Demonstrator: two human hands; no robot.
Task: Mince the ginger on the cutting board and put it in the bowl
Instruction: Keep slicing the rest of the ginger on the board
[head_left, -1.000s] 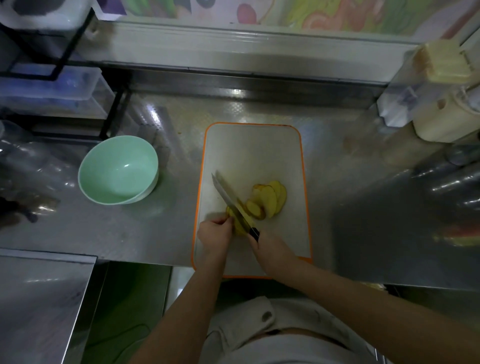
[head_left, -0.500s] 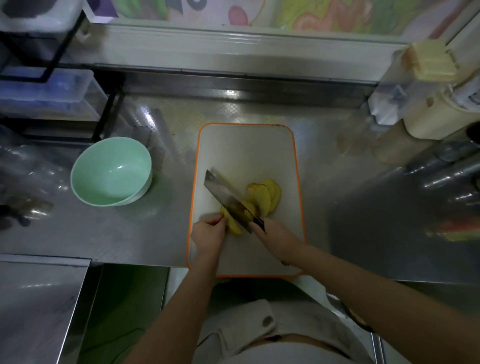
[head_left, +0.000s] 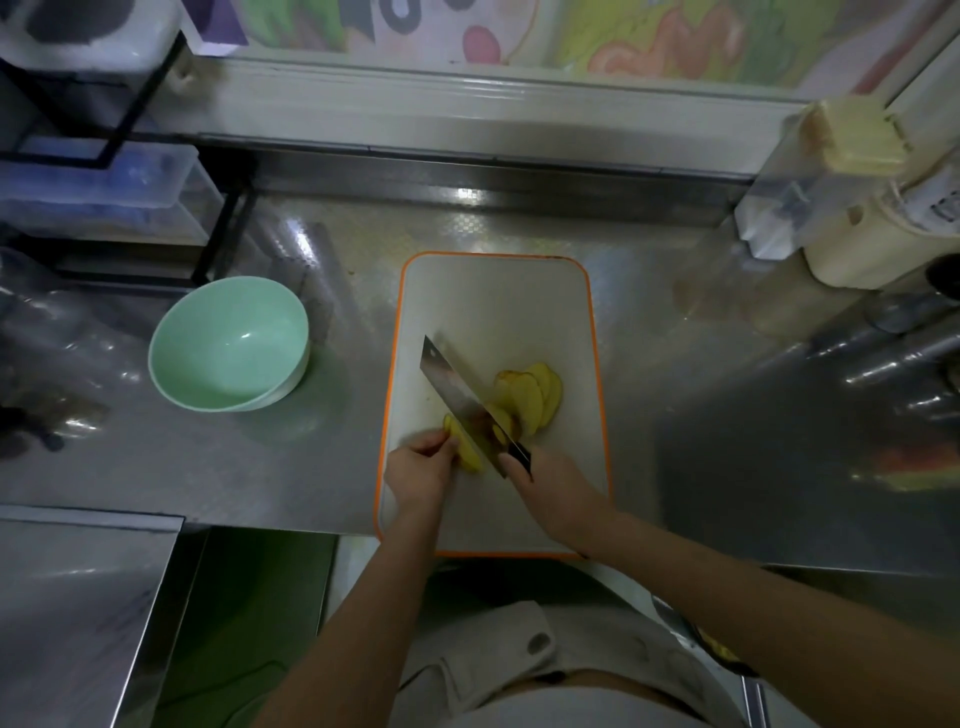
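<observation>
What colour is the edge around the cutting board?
Orange. The cutting board's rim shows best in the head view, the only one.

Your yellow ginger (head_left: 535, 395) lies in flat, overlapping slices, with one thicker piece just left of them, on the near half of your white, orange-rimmed cutting board (head_left: 493, 301). Your pale green bowl (head_left: 208, 332) stands upright on the left, apart from the board.

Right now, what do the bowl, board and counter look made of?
Bowl: glossy mint, ceramic or melamine; bright highlight inside. Board: matte white plastic, probably, with an orange rim. Counter: stainless steel, by its dimpled grey sheen.
</observation>
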